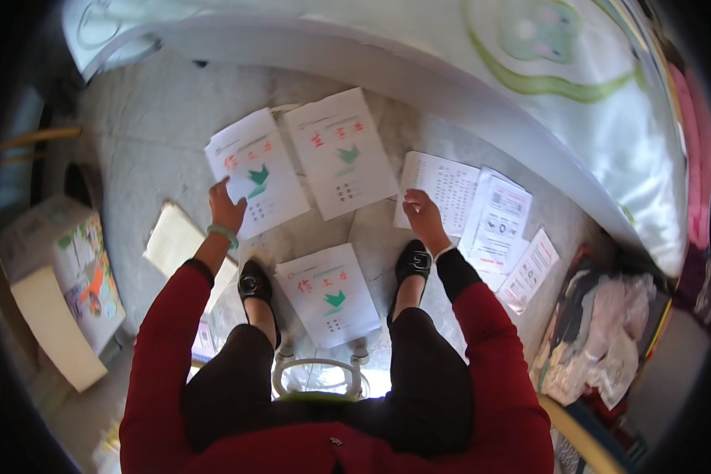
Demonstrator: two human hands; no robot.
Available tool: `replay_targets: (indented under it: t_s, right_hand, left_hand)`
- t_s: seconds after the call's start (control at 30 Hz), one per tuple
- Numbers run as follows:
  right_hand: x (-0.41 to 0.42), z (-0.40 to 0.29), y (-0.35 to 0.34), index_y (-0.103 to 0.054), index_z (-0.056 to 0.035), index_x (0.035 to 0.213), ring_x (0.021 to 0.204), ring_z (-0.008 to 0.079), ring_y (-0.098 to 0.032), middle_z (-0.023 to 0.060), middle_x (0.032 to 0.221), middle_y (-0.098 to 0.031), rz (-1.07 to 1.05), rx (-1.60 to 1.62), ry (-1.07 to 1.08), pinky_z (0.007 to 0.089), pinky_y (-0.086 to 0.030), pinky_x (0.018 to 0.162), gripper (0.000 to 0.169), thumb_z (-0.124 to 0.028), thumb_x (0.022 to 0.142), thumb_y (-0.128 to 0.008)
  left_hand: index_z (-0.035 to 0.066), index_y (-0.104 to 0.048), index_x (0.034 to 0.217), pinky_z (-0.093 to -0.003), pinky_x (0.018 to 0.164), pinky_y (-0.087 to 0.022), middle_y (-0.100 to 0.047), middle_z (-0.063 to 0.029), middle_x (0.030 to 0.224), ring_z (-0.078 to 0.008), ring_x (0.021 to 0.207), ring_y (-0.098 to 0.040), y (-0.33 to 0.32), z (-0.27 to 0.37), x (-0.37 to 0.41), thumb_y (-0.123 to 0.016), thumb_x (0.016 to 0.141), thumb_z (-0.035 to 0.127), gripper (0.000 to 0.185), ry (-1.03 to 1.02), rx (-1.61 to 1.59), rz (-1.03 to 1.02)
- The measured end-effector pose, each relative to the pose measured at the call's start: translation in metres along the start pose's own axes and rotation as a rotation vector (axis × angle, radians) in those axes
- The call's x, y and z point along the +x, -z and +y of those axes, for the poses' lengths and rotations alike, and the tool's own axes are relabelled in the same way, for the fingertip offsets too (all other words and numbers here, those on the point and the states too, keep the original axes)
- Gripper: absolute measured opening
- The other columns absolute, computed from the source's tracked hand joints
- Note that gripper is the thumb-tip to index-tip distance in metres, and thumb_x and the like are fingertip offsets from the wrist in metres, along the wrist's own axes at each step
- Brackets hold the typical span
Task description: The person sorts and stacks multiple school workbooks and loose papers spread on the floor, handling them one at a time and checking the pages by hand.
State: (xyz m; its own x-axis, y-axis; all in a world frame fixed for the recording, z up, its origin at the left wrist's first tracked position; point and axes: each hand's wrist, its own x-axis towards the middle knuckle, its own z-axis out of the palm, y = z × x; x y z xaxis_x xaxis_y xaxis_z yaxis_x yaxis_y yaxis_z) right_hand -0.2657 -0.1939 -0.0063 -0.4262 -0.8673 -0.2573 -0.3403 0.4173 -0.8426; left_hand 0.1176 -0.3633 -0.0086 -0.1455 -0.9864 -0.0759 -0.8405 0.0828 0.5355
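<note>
My left hand (227, 208), with a pale green bangle at the wrist, is over the lower left edge of a white booklet stack (255, 175) printed with red characters and a green emblem. Its thumb and fingers are apart; whether they touch the paper is unclear. To the right of that stack lies a similar white booklet (343, 157). Another such booklet (330, 296) rests on the floor between my feet. My right hand (423, 216) has curled fingers beside the left edge of a printed sheet (444, 186). Whether anything is between those fingers cannot be made out.
More printed papers (496, 216) and a narrow leaflet (528, 269) lie at right. A lined notebook (178, 237) lies open at left, near a cardboard box (89, 284). Plastic-wrapped items (604, 332) stand at right. A bed with a pale cover (569, 124) borders the floor.
</note>
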Motion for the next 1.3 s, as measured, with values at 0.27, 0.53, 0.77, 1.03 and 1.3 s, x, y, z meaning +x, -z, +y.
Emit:
replay_targets:
  t_s: [0.27,0.53,0.77,1.03,1.3]
  right_hand:
    - [-0.102,0.085,0.087,-0.052,0.0003,0.100,0.093,0.0292,-0.051,0.0184,0.101,-0.052,0.472,-0.245,-0.327,0.0354,-0.042,0.080,0.030,-0.010,0.072,-0.056]
    - [-0.091,0.082,0.092,-0.029,-0.0006,0.125,0.120,0.0413,-0.022,0.0273,0.126,-0.025,0.363,-0.771,-0.568,0.0504,-0.034,0.089,0.080,-0.034,0.062,-0.065]
    - [-0.088,0.095,0.121,-0.045,-0.0045,0.108,0.102,0.0325,-0.042,0.0155,0.108,-0.042,0.395,-0.952,-0.532,0.0393,-0.047,0.072,0.033,-0.012,0.076,-0.048]
    - [-0.118,0.030,0.157,-0.050,0.0027,0.104,0.081,0.0163,-0.055,0.0099,0.091,-0.058,0.629,0.501,-0.231,0.0293,-0.044,0.071,0.024,-0.009,0.084,-0.045]
    - [-0.138,-0.002,0.132,-0.042,0.0014,0.115,0.098,0.0196,-0.051,0.0092,0.106,-0.052,0.349,1.281,-0.437,0.0306,-0.040,0.085,0.035,-0.009,0.082,-0.045]
  left_hand:
    - [0.002,-0.045,0.109,-0.0354,0.095,-0.031,-0.041,-0.0179,0.115,-0.0315,0.109,-0.040,-0.037,0.155,-0.020,-0.055,0.067,0.003,0.043,-0.470,-0.231,-0.720]
    - [0.002,-0.040,0.118,-0.0378,0.099,-0.027,-0.031,-0.0198,0.129,-0.0311,0.120,-0.030,-0.140,0.242,-0.105,-0.056,0.068,0.007,0.053,-0.741,0.013,-1.003]
    - [0.002,-0.044,0.115,-0.0388,0.097,-0.029,-0.033,-0.0186,0.128,-0.0322,0.118,-0.033,-0.157,0.256,-0.116,-0.057,0.069,0.008,0.048,-0.763,0.078,-0.981]
    - [0.002,-0.042,0.118,-0.0333,0.095,-0.032,-0.041,-0.0179,0.123,-0.0282,0.115,-0.038,-0.161,0.243,-0.104,-0.055,0.076,0.019,0.046,-0.500,-0.255,-1.015]
    - [-0.004,-0.036,0.120,-0.0288,0.089,-0.037,-0.048,-0.0131,0.115,-0.0182,0.105,-0.047,-0.117,0.311,-0.101,-0.039,0.089,0.034,0.050,0.284,-1.013,-1.452]
